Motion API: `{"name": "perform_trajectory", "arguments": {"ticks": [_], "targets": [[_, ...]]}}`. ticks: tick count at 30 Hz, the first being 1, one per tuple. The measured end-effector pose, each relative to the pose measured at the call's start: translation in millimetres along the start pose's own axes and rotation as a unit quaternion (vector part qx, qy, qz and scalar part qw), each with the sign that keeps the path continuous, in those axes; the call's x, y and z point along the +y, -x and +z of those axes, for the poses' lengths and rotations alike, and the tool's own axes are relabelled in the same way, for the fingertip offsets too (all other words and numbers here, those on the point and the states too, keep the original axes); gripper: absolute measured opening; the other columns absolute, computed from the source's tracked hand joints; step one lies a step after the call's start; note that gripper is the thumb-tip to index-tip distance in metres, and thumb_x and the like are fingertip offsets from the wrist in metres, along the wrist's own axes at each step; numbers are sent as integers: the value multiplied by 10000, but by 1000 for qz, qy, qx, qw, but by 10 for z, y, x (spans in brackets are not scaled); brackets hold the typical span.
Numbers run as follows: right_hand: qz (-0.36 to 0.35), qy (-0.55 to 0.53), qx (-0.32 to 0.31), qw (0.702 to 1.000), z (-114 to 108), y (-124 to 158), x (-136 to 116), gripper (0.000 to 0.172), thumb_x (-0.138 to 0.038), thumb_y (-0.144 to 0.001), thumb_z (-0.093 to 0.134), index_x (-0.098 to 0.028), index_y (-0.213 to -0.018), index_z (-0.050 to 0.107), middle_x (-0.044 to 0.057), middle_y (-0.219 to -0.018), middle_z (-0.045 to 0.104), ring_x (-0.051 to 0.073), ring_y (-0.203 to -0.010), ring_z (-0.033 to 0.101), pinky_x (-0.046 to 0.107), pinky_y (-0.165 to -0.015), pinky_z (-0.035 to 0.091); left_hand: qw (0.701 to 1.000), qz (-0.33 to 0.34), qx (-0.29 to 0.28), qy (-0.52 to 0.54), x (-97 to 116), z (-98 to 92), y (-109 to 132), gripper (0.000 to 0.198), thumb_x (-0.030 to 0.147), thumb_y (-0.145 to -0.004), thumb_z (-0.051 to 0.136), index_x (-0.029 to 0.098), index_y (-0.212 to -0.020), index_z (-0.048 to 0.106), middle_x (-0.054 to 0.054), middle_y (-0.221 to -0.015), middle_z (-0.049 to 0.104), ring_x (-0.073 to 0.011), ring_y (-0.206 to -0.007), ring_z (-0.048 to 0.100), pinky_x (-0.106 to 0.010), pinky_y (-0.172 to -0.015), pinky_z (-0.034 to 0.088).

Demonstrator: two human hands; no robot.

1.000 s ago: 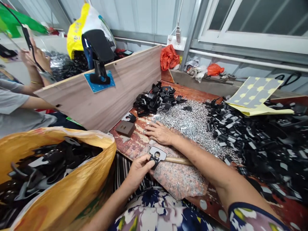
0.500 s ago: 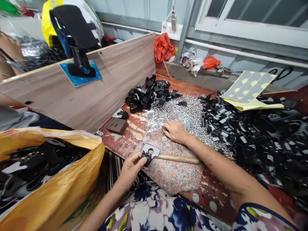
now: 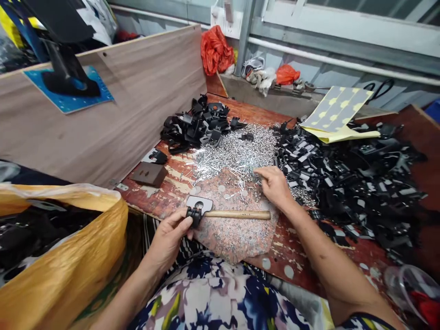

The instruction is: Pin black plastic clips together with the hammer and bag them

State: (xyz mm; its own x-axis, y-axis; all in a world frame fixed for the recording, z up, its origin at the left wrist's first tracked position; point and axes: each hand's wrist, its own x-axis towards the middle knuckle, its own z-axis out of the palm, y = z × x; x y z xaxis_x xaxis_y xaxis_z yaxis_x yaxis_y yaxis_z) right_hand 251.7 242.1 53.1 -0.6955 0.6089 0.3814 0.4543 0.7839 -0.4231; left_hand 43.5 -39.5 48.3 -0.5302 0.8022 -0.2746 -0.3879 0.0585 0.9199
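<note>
right hand (image 3: 275, 185) shifted rightward along thin silver metal pins (image 3: 233, 151), grip unclear; left hand (image 3: 170, 234) pinching black-and-grey plastic clip (image 3: 195, 214); round wooden handle (image 3: 240, 215) between

Light even, fairly bright. Pins (image 3: 237, 149), just off centre toward 1 o'clock, glint. Bag (image 3: 99, 250), 8 o'clock, blurred; tub (image 3: 401, 286), 4 o'clock, edge-stretched.

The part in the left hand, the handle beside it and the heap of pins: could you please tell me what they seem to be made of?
Part: probably moulded plastic, given its smooth black look; the matte grey plate could be something else. Handle: apparently smooth wood, from its tan-brown colour. Heap of pins: likely bright metal, judging by the silvery glints.
</note>
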Motion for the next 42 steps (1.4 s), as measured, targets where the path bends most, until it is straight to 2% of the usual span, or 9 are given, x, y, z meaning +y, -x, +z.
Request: {"name": "perform_trajectory", "arguments": {"ticks": [7, 14, 19, 21, 25, 29, 32, 36, 42], "targets": [[-67, 96, -25, 993, 138, -11, -468, 136, -273, -959, 608, -207, -931, 724, 67, -903, 643, 244, -914, 512, 390, -827, 366, 999, -35, 12, -22, 69, 74, 6, 324, 436, -650, 912, 161, -790, 812, -50, -872, 651, -135, -716, 563, -209, -589, 568], [-71, 20, -49, 996, 276, -202, -517, 128, -140, -927, 523, -190, -886, 634, 75, -908, 625, 227, -902, 520, 358, -823, 374, 995, -23, -31, -91, 90, 49, -13, 267, 430, -751, 824, 172, -796, 771, -22, -819, 605, -143, -708, 556, -250, -610, 575], [-7, -104, -54, 993, 53, -85, -621, 152, -192, -979, 490, -190, -952, 640, 24, -860, 661, 154, -782, 590, 289, -745, 448, 965, 96, -66, -236, 113, -25, -78, 217, 389, -857, 711, 181, -797, 718, -24, -816, 604, -183, -747, 584, -310, -653, 532], [36, -243, -156, 957, 5, 7, -803, 115, -249, -951, 574, -204, -912, 672, 4, -849, 673, 141, -786, 599, 275, -729, 455, 911, 196, -88, -351, 171, 36, -91, 178, 349, -865, 718, 180, -812, 703, -35, -815, 636, -204, -793, 595, -332, -705, 486], [140, -466, -389, 782, 58, 206, -1170, 229, -305, -768, 775, -192, -900, 627, -56, -699, 576, 100, -622, 499, 237, -600, 400, 782, 327, -196, -493, 285, 254, -49, 182, 207, -891, 680, 171, -717, 641, -18, -723, 622, -173, -701, 528, -333, -698, 390], [153, -483, -422, 752, 106, 329, -1280, 278, -284, -725, 799, -212, -854, 563, -60, -681, 539, 100, -611, 475, 244, -588, 390, 730, 358, -242, -530, 299, 369, 51, 254, 109, -906, 593, 171, -660, 599, -1, -659, 577, -151, -629, 465, -329, -670, 346], [136, -443, -402, 790, 60, 287, -1169, 133, -252, -816, 725, -224, -896, 622, -41, -715, 579, 119, -660, 516, 261, -635, 410, 757, 325, -210, -526, 283, 334, 89, 300, 177, -929, 605, 177, -632, 562, 5, -652, 549, -158, -650, 466, -337, -689, 340], [-9, -62, -242, 968, 43, 62, -905, 235, -73, -939, 492, -200, -989, 682, 41, -919, 693, 165, -866, 598, 314, -810, 421, 857, 237, -135, -438, 243, 226, 15, 359, 318, -941, 617, 185, -619, 529, 13, -654, 509, -164, -681, 488, -321, -677, 349], [-143, 167, -240, 946, 242, -78, -864, 167, -54, -904, 578, -172, -836, 675, 86, -833, 699, 202, -799, 580, 331, -756, 381, 991, 13, -41, -125, 92, 184, -81, 371, 385, -769, 761, 185, -568, 522, 50, -605, 430, -99, -530, 423, -230, -488, 371]]}}
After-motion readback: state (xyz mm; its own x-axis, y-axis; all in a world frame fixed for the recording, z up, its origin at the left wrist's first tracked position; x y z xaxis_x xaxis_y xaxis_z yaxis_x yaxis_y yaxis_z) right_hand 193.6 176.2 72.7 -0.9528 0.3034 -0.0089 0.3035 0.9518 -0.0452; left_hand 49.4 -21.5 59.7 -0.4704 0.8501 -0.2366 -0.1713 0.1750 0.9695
